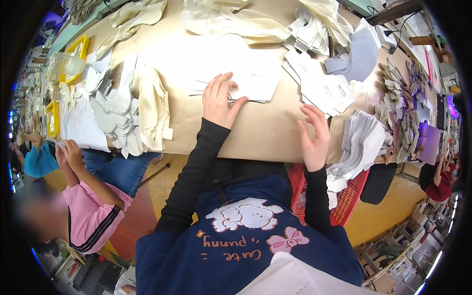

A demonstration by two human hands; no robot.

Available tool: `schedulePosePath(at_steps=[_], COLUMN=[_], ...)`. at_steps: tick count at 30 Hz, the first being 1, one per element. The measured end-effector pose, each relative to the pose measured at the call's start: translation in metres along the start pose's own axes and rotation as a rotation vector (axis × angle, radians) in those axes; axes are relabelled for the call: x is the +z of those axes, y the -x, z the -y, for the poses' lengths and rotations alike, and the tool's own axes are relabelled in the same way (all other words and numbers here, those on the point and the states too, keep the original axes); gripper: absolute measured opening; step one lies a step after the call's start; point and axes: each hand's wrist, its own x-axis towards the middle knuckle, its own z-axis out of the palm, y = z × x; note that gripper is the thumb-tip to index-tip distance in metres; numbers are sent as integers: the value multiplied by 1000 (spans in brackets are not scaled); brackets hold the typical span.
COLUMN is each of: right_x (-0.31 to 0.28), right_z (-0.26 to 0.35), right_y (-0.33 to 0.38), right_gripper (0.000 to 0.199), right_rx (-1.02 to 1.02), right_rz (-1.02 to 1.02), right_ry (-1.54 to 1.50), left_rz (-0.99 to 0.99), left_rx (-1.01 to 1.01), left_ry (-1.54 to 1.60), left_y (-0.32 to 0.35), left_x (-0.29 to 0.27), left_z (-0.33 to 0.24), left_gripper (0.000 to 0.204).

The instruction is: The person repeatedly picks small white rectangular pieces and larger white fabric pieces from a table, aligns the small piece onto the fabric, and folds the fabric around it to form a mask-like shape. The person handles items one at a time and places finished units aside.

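Note:
My left hand [220, 101] rests on flat white cut pieces [264, 88] on the brown-covered table, its fingers lightly bent and its thumb held apart. Part of the pieces is hidden under that hand, and bright light washes out their far edges. My right hand [314, 135] hovers by the table's front edge with fingers apart and nothing in them. Just beyond it lies a fanned stack of white pieces with small cut-outs [327, 91]. To its right is a thick stack of grey-white pieces [361, 137].
Cream fabric pieces [153, 108] and a pile of grey-white pieces [115, 105] lie left. Grey-blue pieces [356, 56] and several bundles [405, 108] lie right. A red plastic basket [350, 199] stands below the table edge. A co-worker in a pink shirt [98, 214] sits left.

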Motion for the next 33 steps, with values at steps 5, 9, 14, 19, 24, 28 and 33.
schedulePosePath(at_steps=[5,9,14,19,24,28,33], right_x=[47,61,42,48,43,41,43], right_z=[7,17,29,27,20,17,19], right_y=[-32,-47,-22,6,25,32,33], right_gripper=[38,26,17,22,32,35,39], right_rx=[-109,-110,152,-34,-87,-306,-340], right_rz=[-51,-80,142,49,203,313,320], right_ry=[128,29,-249,70,28,248,321], left_rz=[-47,59,129,228,189,222,259], left_rx=[-30,53,-74,-51,36,68,124], left_ry=[82,110,287,-40,-38,-90,-187], left_y=[-7,-17,17,58,80,87,89], left_x=[-8,-27,-66,-71,-55,-47,-47], left_z=[-9,-16,-41,-36,-34,-33,-30], left_gripper=[35,28,17,19,27,35,47])
